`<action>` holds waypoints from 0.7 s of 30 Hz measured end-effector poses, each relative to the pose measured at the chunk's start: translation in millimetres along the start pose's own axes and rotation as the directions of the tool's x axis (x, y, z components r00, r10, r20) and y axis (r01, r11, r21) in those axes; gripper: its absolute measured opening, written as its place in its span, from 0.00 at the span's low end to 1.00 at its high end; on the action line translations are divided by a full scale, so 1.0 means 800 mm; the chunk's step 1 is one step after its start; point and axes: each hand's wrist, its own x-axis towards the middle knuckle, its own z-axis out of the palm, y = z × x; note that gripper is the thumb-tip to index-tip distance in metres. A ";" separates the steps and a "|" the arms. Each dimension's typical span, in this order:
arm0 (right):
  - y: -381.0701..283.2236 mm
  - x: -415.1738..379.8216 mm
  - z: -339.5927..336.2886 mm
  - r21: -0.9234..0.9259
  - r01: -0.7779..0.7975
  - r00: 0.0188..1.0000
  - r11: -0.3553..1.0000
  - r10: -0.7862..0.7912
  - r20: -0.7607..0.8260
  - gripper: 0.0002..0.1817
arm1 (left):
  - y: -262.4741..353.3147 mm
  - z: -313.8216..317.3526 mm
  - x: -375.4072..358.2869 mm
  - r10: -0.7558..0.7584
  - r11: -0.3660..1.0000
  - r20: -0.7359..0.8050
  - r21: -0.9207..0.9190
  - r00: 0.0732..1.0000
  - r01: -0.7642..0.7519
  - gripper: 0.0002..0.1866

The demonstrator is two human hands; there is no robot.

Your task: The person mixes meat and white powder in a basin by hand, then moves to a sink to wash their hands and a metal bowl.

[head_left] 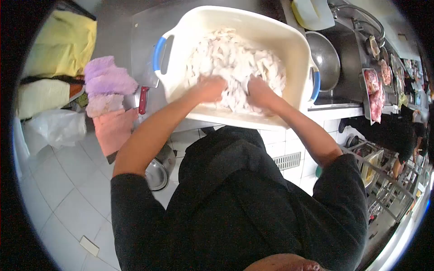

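A deep cream-white tub [294, 49] with blue handle grips holds a broad heap of wet, pale whitish strips [230, 56] that look like raw food. My left hand [210, 88] is sunk into the near left part of the heap, smeared by motion. A short way to its right, my right hand [261, 94] presses into the strips with the back of the hand up. Strips lie between the two hands and cover the fingers of both, so their grip is hidden.
Left of the tub lie a red-handled knife [143, 100] and purple and orange cloths [108, 81]. On the right are a metal bowl [323, 58], a sink [348, 54] and a tray of red meat [375, 97]. A metal pot [158, 174] stands below. Another person [398, 133] is at far right.
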 end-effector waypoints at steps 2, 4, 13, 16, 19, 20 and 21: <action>-0.005 0.041 -0.021 0.007 -0.124 0.985 0.992 0.122 0.124 0.15 | -0.017 -0.012 0.042 -0.061 0.992 -0.107 0.102 0.992 0.072 0.19; -0.007 0.058 -0.060 -0.060 -0.053 0.990 0.997 0.060 0.128 0.16 | -0.023 -0.027 0.052 -0.064 0.992 -0.245 0.088 0.967 0.088 0.20; 0.069 -0.033 -0.083 0.643 -0.233 0.929 0.730 0.363 -0.076 0.26 | -0.037 -0.026 -0.066 -0.288 0.795 -0.017 -0.562 0.958 0.229 0.30; 0.094 -0.044 0.001 0.665 -0.310 0.950 0.679 0.241 0.197 0.31 | -0.017 -0.022 -0.064 -0.187 0.664 0.232 -0.686 0.955 0.297 0.35; -0.018 -0.064 -0.028 0.866 -0.498 0.770 0.040 0.479 0.421 0.35 | 0.004 0.017 -0.012 -0.360 0.571 0.120 -0.756 0.925 0.321 0.35; -0.009 -0.050 -0.008 0.863 -0.500 0.779 0.076 0.474 0.410 0.35 | 0.011 0.023 -0.005 -0.349 0.488 0.115 -0.825 0.930 0.285 0.34; 0.011 -0.024 0.020 0.863 -0.492 0.793 0.115 0.467 0.391 0.35 | 0.019 0.029 0.002 -0.337 0.399 0.109 -0.883 0.935 0.247 0.32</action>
